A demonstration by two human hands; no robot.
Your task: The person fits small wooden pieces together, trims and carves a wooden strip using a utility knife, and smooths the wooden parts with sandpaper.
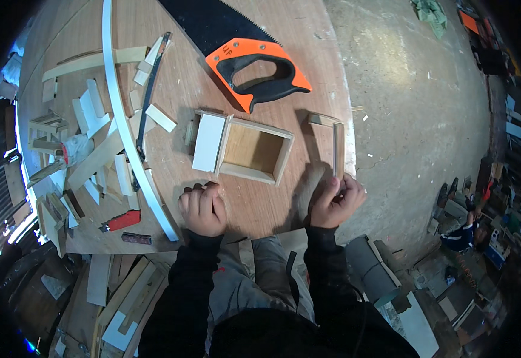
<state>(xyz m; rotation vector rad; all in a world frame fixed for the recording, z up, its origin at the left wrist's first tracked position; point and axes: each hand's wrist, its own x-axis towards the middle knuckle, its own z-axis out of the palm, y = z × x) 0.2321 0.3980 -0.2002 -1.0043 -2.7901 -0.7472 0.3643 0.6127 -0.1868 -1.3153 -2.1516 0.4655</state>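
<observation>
My right hand (pixel 337 204) pinches the lower end of an L-shaped wooden frame piece (pixel 335 146), which stretches away from me near the table's right edge. The short arm of that piece points left at its far end. My left hand (pixel 203 209) is curled closed just below a small wooden box; whatever its fingers may hold is hidden. The box (pixel 257 149) lies between and beyond my hands, with an open hollow on its right and a white panel (pixel 210 143) on its left part. Neither hand touches it.
Beyond the box lies a handsaw with an orange and black handle (pixel 260 71). A long white strip (pixel 123 113) and a thin dark saw-like tool (pixel 149 95) cross the left side, among wood offcuts (pixel 96 161). A red utility knife (pixel 122 221) rests near the front edge.
</observation>
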